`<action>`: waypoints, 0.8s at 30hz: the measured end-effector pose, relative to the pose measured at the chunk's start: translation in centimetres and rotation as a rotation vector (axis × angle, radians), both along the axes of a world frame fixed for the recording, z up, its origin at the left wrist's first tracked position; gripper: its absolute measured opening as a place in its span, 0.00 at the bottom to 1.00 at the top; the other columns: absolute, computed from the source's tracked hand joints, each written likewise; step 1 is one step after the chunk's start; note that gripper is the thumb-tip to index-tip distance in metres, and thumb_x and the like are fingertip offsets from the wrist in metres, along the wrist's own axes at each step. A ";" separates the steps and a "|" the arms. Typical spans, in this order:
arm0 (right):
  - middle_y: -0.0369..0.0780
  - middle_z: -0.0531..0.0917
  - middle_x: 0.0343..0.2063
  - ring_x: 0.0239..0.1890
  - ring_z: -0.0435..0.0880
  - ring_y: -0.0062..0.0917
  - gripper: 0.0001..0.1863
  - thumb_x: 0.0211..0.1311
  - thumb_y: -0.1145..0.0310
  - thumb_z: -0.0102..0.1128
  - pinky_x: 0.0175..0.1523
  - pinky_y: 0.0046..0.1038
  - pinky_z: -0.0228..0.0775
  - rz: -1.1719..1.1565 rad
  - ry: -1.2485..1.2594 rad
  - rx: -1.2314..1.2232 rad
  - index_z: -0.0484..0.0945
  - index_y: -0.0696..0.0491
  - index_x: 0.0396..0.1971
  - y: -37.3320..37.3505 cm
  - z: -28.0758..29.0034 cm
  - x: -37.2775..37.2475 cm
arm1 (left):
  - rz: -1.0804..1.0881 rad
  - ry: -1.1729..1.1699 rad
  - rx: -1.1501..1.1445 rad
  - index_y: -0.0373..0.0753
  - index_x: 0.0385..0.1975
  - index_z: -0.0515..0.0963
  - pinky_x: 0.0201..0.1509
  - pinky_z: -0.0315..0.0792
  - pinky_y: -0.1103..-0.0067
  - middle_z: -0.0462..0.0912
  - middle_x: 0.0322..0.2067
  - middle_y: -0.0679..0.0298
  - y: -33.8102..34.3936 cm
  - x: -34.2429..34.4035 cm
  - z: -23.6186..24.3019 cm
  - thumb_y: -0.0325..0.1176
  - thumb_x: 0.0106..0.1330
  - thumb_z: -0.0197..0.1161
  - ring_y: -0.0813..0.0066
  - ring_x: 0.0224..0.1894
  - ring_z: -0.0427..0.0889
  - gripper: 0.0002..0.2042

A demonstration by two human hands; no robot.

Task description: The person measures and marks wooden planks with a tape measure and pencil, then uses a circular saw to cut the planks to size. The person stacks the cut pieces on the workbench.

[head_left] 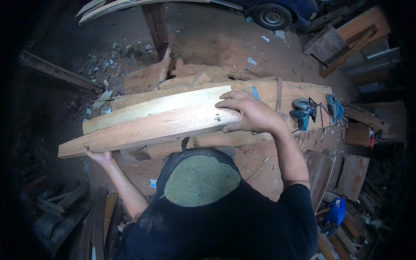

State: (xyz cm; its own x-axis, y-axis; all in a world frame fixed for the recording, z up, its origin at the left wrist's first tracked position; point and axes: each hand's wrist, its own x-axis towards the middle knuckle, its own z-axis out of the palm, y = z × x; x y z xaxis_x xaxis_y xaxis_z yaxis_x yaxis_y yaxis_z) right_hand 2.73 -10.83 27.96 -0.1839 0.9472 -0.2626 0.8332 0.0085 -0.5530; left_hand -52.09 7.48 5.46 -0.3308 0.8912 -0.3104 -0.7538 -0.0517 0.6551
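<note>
A long, thick wooden plank (143, 130) lies crosswise in front of my body, with saw marks on its upper face and a small dark mark near its right end. My right hand (255, 113) is closed over that right end, fingers on top and thumb at the near edge. Under the plank's left end, my left hand (99, 156) grips it from the near side; its fingers are partly hidden by the wood. Just beyond, a paler board (164, 105) runs alongside, its near edge covered by the plank. Both are above a rough wooden workbench (303, 89).
A teal circular saw (303, 114) and another teal power tool (334, 109) rest on the bench's right end. A thin wooden strip (278, 96) crosses the bench. Behind stand a post (155, 28) and a blue car (294, 8). Scrap wood (97, 221) crowds the lower left.
</note>
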 end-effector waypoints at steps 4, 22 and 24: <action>0.46 0.81 0.60 0.64 0.78 0.41 0.36 0.44 0.60 0.83 0.68 0.41 0.71 -0.017 0.191 0.099 0.83 0.52 0.57 -0.7 -1.5 1.5 | 0.031 0.043 0.057 0.38 0.75 0.58 0.79 0.56 0.47 0.64 0.73 0.47 -0.5 1.4 0.4 0.67 0.71 0.54 0.45 0.74 0.63 0.44; 0.46 0.90 0.46 0.48 0.88 0.31 0.28 0.55 0.58 0.79 0.58 0.31 0.79 -0.058 0.659 -0.398 0.87 0.61 0.52 5.8 -0.7 5.5 | 0.032 0.118 0.114 0.46 0.80 0.52 0.81 0.50 0.46 0.55 0.78 0.53 -1.3 2.2 4.6 0.71 0.73 0.44 0.45 0.78 0.56 0.44; 0.46 0.90 0.46 0.47 0.89 0.29 0.28 0.58 0.58 0.77 0.57 0.29 0.79 -0.055 0.698 -0.458 0.86 0.62 0.53 6.4 -1.6 5.8 | 0.058 0.170 0.108 0.46 0.80 0.52 0.81 0.50 0.46 0.55 0.78 0.52 -1.3 1.9 5.5 0.72 0.73 0.43 0.45 0.79 0.55 0.44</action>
